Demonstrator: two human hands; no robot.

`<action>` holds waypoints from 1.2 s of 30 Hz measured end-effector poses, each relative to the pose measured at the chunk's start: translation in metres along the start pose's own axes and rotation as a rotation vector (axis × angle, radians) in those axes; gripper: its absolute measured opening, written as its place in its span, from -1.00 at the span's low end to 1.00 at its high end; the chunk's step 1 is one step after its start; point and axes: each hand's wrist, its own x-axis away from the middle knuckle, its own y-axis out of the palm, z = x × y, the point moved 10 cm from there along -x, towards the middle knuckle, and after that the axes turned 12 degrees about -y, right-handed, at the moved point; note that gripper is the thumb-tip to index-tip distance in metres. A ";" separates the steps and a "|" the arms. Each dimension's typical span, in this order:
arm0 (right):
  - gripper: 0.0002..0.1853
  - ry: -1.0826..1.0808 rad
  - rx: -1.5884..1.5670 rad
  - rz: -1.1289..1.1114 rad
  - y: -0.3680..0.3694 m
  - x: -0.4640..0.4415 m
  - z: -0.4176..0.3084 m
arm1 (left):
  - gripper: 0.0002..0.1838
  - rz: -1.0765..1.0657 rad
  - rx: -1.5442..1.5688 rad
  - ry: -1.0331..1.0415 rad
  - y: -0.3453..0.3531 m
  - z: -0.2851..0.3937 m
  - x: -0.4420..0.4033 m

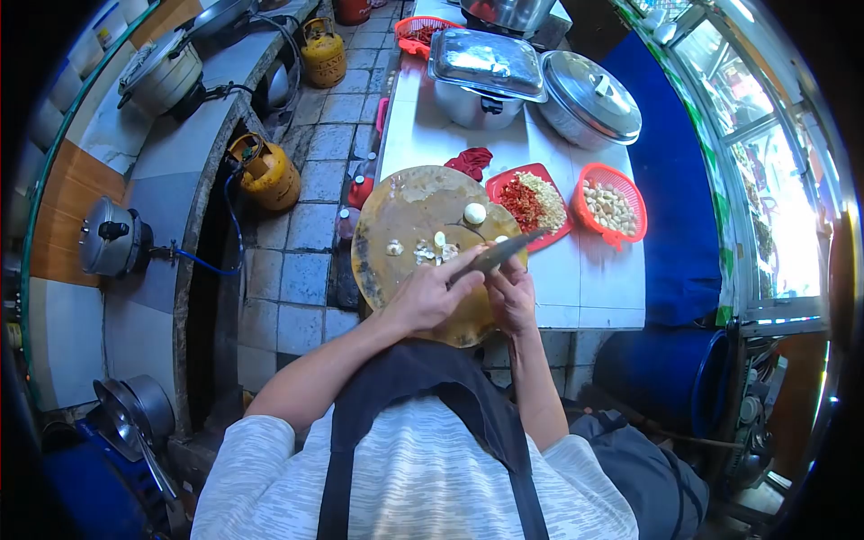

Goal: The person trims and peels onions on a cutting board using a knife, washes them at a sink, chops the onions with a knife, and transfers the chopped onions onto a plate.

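My left hand [427,292] is closed round the handle of a knife [499,255], whose blade slants up to the right across my right hand. The fingers of my right hand [511,295] are curled together behind the blade; what they hold is mostly hidden. Both hands are above a round wooden chopping board [405,202]. A whitish round bulb [474,213] sits on the board, with garlic pieces and peelings [436,248] nearer me. A red tray [552,236] beside the board holds chopped red chili [522,203] and minced garlic [544,198].
An orange basket [639,216] of garlic cloves stands right of the tray. Farther back on the white table [576,292] are lidded pots [589,94] and a red cloth [469,163]. Bottles [360,189] stand along its left side. Gas cylinders [270,175] are left, near a stove counter [162,198].
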 end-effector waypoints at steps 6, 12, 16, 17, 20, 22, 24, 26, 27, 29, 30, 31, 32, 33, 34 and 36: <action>-0.31 0.072 -0.153 0.009 0.003 0.004 0.004 | -0.25 -0.206 0.648 -0.617 -0.003 -0.059 0.007; -0.26 0.101 -0.068 0.093 -0.013 0.006 0.014 | -0.16 -0.195 0.477 -0.661 -0.028 -0.071 0.007; -0.20 -0.156 0.172 -0.016 -0.004 -0.002 -0.002 | -0.07 -0.090 0.307 -0.661 -0.034 -0.087 0.012; -0.20 -0.153 0.172 -0.017 -0.006 -0.002 0.000 | -0.07 -0.089 0.308 -0.663 -0.033 -0.088 0.013; -0.18 -0.038 0.285 -0.053 -0.016 0.000 0.014 | 0.02 -0.163 0.308 -0.434 -0.024 -0.069 0.008; -0.17 0.002 0.321 -0.070 -0.011 0.000 0.020 | 0.05 -0.182 0.307 -0.357 -0.020 -0.062 0.008; -0.21 -0.064 0.331 -0.052 0.005 0.000 0.012 | 0.08 -0.114 0.262 -0.365 -0.024 -0.063 0.007; -0.25 -0.130 0.340 -0.032 0.020 -0.001 0.003 | 0.12 -0.049 0.215 -0.372 -0.028 -0.064 0.006; -0.25 -0.128 0.337 -0.033 0.023 -0.001 0.003 | 0.12 -0.047 0.214 -0.375 -0.027 -0.065 0.006; -0.30 -0.208 0.612 -0.148 0.038 -0.003 -0.001 | 0.15 0.019 0.156 -0.309 -0.034 -0.061 0.003; -0.32 -0.250 0.747 -0.206 0.046 -0.004 -0.002 | 0.17 0.052 0.124 -0.276 -0.038 -0.059 0.002; -0.35 -0.294 0.882 -0.265 0.055 -0.005 -0.002 | 0.18 0.085 0.092 -0.242 -0.042 -0.057 0.001; -0.35 -0.294 0.876 -0.266 0.059 -0.006 -0.001 | 0.18 0.088 0.087 -0.245 -0.041 -0.060 0.001; -0.38 -0.306 0.926 -0.263 0.063 -0.006 0.000 | 0.18 0.083 0.120 -0.260 -0.040 -0.065 0.000; -0.42 -0.319 0.977 -0.257 0.067 -0.007 0.002 | 0.18 0.077 0.153 -0.276 -0.038 -0.069 -0.001; -0.49 -0.343 1.077 -0.235 0.073 -0.006 0.002 | 0.19 0.056 0.214 -0.307 -0.035 -0.079 0.000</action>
